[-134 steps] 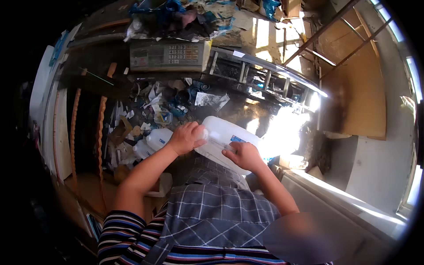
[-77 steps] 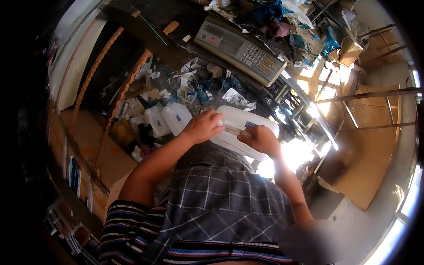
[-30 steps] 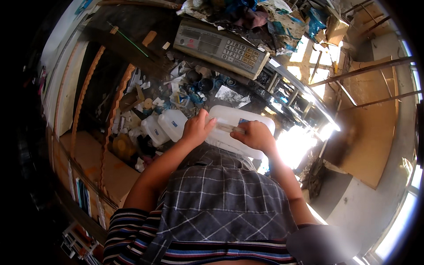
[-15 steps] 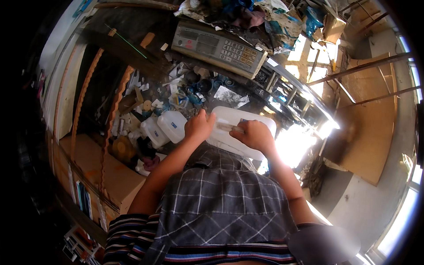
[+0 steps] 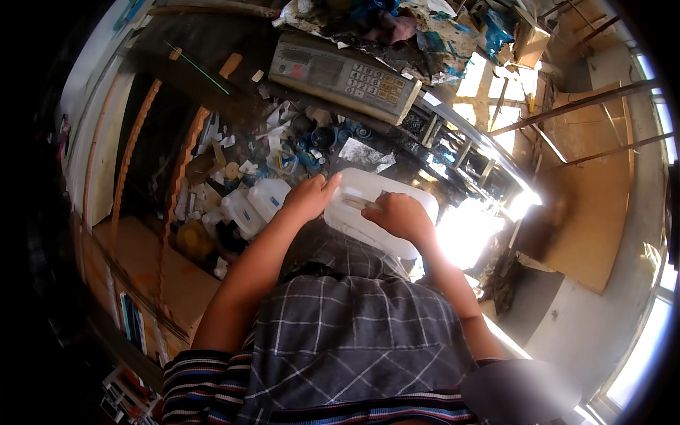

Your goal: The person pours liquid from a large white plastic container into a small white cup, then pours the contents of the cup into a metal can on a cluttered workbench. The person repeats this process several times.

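Observation:
A translucent white plastic container (image 5: 358,225) lies tilted in front of my apron. My left hand (image 5: 310,198) grips its left end, with the thumb along the rim. Over the middle of the container, my right hand (image 5: 401,214) is closed around a thin, flat, pale tool (image 5: 371,206). The tool's tip is close to the container's surface; whether it touches cannot be made out. Just left of my left hand stand two white plastic jugs, one nearer (image 5: 269,196) and one farther left (image 5: 243,214).
A dusty scale with a keypad (image 5: 343,76) sits beyond the container. Scraps and small pots (image 5: 324,137) litter the ground before it. At left is a cardboard box (image 5: 159,262); at right, a metal frame (image 5: 489,145) and a brown board (image 5: 591,191) by bright sunlight.
My left hand and the container have shifted slightly left in the view. The tool in my right hand shows less of its length now. Both hands keep their hold.

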`<state>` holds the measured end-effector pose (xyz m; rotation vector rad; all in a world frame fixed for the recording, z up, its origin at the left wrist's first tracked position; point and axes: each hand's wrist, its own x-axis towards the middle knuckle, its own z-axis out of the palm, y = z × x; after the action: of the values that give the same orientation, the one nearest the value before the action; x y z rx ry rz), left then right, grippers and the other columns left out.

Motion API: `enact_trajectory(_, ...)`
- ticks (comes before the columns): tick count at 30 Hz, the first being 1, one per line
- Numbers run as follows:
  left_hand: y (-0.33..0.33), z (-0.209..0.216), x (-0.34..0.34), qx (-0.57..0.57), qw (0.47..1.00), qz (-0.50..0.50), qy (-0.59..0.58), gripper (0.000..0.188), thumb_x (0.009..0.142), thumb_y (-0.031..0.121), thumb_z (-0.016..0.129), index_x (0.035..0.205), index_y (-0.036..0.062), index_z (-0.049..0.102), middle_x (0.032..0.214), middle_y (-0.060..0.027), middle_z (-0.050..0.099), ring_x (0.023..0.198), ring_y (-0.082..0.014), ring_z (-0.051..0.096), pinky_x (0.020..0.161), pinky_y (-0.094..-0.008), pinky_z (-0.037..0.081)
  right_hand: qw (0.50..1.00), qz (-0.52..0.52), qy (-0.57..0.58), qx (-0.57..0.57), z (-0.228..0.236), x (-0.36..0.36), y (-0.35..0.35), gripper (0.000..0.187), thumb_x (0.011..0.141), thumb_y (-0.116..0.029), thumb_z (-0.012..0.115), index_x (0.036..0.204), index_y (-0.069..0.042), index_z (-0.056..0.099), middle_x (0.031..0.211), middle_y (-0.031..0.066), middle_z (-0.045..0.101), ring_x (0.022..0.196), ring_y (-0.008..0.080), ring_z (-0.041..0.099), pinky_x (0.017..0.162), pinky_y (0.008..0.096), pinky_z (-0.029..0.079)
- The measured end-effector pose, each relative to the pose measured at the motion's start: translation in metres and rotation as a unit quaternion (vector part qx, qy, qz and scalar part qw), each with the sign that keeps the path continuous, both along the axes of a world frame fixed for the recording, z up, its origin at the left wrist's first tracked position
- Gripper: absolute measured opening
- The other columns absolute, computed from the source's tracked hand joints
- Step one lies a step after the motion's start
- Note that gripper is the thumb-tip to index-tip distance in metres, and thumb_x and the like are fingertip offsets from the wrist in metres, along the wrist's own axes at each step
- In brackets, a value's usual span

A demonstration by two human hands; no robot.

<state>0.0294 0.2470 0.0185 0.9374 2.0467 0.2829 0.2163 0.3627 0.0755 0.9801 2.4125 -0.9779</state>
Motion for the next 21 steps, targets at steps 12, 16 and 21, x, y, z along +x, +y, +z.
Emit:
enact_trajectory(12,-0.007,-0.008,0.0,0.305,0.936,-0.146,0.098,0.037,0.088,0.035,0.061,0.11,0.0076,0.048,0.105,-0.0158,0.064,0.09,-0.0381,0.062,0.073,-0.0451,0.049,0.998,-0.026,0.056,0.006,0.003,0.016,0.012,0.043,0.081,-0.047,0.066,0.082,-0.004,0.071,0.072,0.0175,0.066,0.069,0.0338,0.064,0.065,0.0424,0.049)
enact_trajectory(16,-0.004,-0.025,0.011,0.31,0.939,-0.077,0.124,0.036,0.089,0.038,0.061,0.102,0.007,0.05,0.084,-0.0171,0.066,0.076,-0.0389,0.063,0.065,-0.0451,0.05,0.997,-0.016,0.068,0.03,0.0,0.018,0.013,0.042,0.081,-0.046,0.066,0.081,-0.005,0.071,0.071,0.0171,0.065,0.068,0.0346,0.064,0.064,0.0435,0.049)
enact_trajectory(21,0.005,-0.016,0.031,0.201,0.974,0.097,0.033,0.039,0.093,0.043,0.056,0.092,0.0044,0.052,0.068,-0.0171,0.063,0.056,-0.032,0.064,0.046,-0.0406,0.05,0.997,-0.01,0.07,0.04,-0.008,0.024,0.019,0.041,0.08,-0.046,0.067,0.081,-0.005,0.071,0.07,0.0172,0.065,0.068,0.0344,0.064,0.064,0.0437,0.048)
